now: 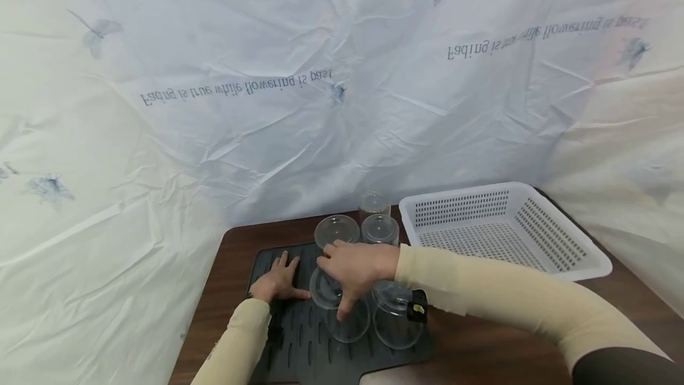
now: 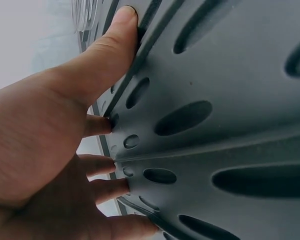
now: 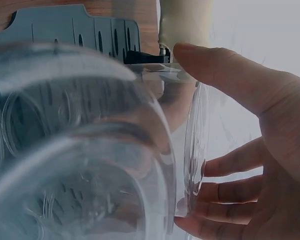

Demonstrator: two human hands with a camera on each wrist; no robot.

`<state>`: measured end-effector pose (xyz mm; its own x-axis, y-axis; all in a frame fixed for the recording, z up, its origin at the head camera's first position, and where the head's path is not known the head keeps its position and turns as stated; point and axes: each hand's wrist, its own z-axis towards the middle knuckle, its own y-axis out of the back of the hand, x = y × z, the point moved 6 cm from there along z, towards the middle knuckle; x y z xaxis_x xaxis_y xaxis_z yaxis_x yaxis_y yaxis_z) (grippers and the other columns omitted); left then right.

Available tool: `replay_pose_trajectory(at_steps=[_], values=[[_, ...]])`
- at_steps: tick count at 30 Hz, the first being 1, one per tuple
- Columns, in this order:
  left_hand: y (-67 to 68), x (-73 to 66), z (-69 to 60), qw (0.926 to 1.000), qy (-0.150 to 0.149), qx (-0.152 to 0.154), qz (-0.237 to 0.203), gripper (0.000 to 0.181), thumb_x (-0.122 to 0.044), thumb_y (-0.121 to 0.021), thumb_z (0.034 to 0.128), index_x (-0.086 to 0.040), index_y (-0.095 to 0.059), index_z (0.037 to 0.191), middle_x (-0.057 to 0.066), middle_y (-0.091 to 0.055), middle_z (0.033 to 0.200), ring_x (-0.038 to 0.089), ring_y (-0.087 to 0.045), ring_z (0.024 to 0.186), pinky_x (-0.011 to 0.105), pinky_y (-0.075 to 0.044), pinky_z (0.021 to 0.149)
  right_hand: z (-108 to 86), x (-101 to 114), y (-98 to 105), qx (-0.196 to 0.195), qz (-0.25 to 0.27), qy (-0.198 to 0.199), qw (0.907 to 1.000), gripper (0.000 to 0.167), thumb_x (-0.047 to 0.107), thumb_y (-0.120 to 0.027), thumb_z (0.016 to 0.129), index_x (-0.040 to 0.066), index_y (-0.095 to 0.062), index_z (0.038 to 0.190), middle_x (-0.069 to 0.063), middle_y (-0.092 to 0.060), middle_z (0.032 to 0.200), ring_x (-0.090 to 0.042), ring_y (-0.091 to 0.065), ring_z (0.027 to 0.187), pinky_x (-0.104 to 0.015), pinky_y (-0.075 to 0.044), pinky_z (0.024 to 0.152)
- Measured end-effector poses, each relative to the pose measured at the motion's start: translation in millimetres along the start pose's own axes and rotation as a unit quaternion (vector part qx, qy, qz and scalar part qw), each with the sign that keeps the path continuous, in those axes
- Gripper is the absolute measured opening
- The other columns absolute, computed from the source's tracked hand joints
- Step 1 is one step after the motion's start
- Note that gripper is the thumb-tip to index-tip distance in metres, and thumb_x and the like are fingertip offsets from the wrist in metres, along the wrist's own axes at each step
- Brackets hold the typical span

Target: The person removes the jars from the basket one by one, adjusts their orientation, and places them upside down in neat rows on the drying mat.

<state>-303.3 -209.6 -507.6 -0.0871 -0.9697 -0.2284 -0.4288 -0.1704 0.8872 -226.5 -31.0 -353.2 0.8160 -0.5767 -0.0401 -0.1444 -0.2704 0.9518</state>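
Observation:
My left hand (image 1: 278, 284) lies with spread fingers on the dark grey ridged mat (image 1: 299, 349), near its left edge. In the left wrist view the thumb (image 2: 124, 20) and fingertips rest on the mat's slotted surface. My right hand (image 1: 357, 265) reaches over a clear container (image 1: 322, 293) and grips its round upper rim (image 3: 196, 145), thumb on one side and fingers on the other. The hand hides part of that container in the head view. Close beside it stand other clear containers (image 1: 398, 331), and one large blurred container (image 3: 90, 85) fills much of the right wrist view.
A white perforated basket (image 1: 459, 212) sits at the right back of the brown wooden table (image 1: 208, 308). More clear containers (image 1: 336, 227) are grouped behind my right hand. A pale printed sheet (image 1: 256, 141) hangs along the back and sides.

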Motion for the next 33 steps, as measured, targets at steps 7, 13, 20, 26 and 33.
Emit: replay_pose_trajectory(at_steps=[7, 13, 20, 26, 33], values=[[-0.7, -0.6, 7.1, 0.9999, -0.011, 0.001, 0.006, 0.106, -0.059, -0.077, 0.0745, -0.009, -0.028, 0.155, 0.024, -0.010, 0.161, 0.046, -0.015, 0.146, 0.063, -0.033, 0.107, -4.9, -8.2, 3.0, -0.019, 0.027, -0.003, 0.9994, 0.105, 0.073, -0.070, 0.071, 0.014, -0.035, 0.151, -0.008, -0.040, 0.149, -0.025, -0.042, 0.136, -0.036, -0.044, 0.106], [0.7, 1.9, 8.4, 0.9999, -0.006, -0.007, 0.005, 0.105, -0.056, -0.078, 0.0742, -0.009, -0.029, 0.154, 0.024, -0.010, 0.161, 0.047, -0.015, 0.146, 0.065, -0.032, 0.107, -13.6, -16.5, 12.5, -0.049, 0.076, 0.015, 0.9958, 0.098, 0.066, -0.070, 0.077, 0.014, -0.034, 0.152, -0.008, -0.038, 0.151, -0.025, -0.040, 0.138, -0.038, -0.043, 0.107], [3.6, 3.2, 6.4, 0.9999, -0.007, -0.010, 0.006, 0.106, -0.056, -0.079, 0.0736, -0.008, -0.029, 0.154, 0.025, -0.010, 0.161, 0.047, -0.015, 0.146, 0.065, -0.033, 0.106, -28.9, -33.4, 22.7, -0.094, 0.135, 0.033, 0.9858, 0.095, 0.064, -0.068, 0.081, 0.015, -0.032, 0.153, -0.007, -0.032, 0.156, -0.023, -0.033, 0.144, -0.043, -0.040, 0.110], [5.2, -1.0, 7.4, 0.9995, -0.023, -0.017, 0.012, 0.105, -0.059, -0.077, 0.0742, -0.008, -0.030, 0.154, 0.023, -0.011, 0.161, 0.045, -0.016, 0.147, 0.065, -0.032, 0.107, -46.0, -52.3, 29.4, -0.139, 0.146, 0.030, 0.9791, 0.093, 0.065, -0.066, 0.082, 0.015, -0.033, 0.153, -0.006, -0.033, 0.156, -0.024, -0.034, 0.143, -0.045, -0.041, 0.108], [10.0, -1.7, 0.7, 0.9978, -0.050, -0.043, 0.008, 0.098, -0.059, -0.073, 0.0783, -0.010, -0.033, 0.153, 0.021, -0.017, 0.161, 0.043, -0.019, 0.147, 0.069, -0.033, 0.104, -64.0, -71.9, 33.7, -0.204, 0.134, 0.018, 0.9694, 0.092, 0.069, -0.064, 0.081, 0.017, -0.036, 0.152, -0.008, -0.036, 0.154, -0.026, -0.038, 0.140, -0.048, -0.042, 0.107]])
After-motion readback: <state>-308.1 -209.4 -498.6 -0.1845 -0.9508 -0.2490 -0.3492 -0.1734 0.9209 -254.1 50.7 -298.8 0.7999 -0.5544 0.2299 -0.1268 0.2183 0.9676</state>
